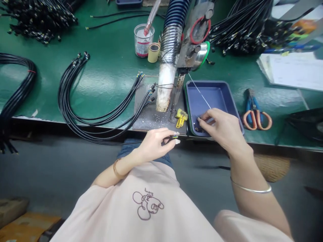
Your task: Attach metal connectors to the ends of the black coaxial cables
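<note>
My left hand [157,143] is closed on the end of a black cable [131,144]; thin coloured wires stick out between its thumb and fingertips. My right hand [222,126] reaches into the blue tray [228,92] at its front, thumb and forefinger brought close over small dark parts [198,126]. What those fingertips hold, if anything, is too small to make out. Between the hands a yellow clip-like piece [181,117] lies on a dark board [141,114] strewn with shiny specks. A bundle of black cables [67,97] curves to the left.
Above the board hang a foil-wrapped hose [169,57] and a metal stand [188,50], with a white strand running toward the tray. Orange-handled pliers [254,114] lie right. A plastic tub [143,43] and a tape roll [153,53] stand behind. Cable heaps [40,23] and papers [295,69] lie further off.
</note>
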### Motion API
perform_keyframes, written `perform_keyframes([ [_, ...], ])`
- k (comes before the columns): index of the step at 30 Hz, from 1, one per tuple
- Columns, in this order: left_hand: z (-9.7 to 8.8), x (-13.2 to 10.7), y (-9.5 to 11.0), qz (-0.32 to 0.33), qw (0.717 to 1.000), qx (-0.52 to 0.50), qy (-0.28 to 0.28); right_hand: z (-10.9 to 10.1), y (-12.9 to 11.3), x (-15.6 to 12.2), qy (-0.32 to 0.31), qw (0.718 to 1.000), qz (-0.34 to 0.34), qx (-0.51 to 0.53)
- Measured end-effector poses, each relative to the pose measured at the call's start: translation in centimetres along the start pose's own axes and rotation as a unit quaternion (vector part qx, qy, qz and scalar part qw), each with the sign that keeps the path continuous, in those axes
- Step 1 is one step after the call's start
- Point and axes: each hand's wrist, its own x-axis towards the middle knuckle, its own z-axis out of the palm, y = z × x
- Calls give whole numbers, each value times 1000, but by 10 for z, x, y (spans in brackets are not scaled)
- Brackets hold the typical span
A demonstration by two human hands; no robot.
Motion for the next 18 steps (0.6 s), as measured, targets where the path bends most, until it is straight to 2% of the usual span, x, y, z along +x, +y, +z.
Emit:
perform_keyframes([
  [2,7,-6,-5,-30,995,-70,68,-8,-15,-8,66,997,27,35],
  [4,8,-10,-7,-80,979,-143,123,-13,-36,-19,116,983,69,127],
  [6,5,-9,-7,-124,959,-213,137,-12,-60,-32,133,949,95,268],
  [8,-1,-6,-6,-147,943,-272,126,-3,-80,-42,117,925,106,346],
  [10,-7,-2,-5,-164,931,-306,116,12,-95,-49,152,929,113,319],
  [13,-12,1,-3,-191,925,-316,95,38,-103,-49,232,945,72,219],
  [15,-12,1,-2,-189,929,-306,87,49,-104,-46,236,948,62,206],
  [18,-10,0,-1,-160,943,-276,93,54,-103,-42,200,949,80,232],
])
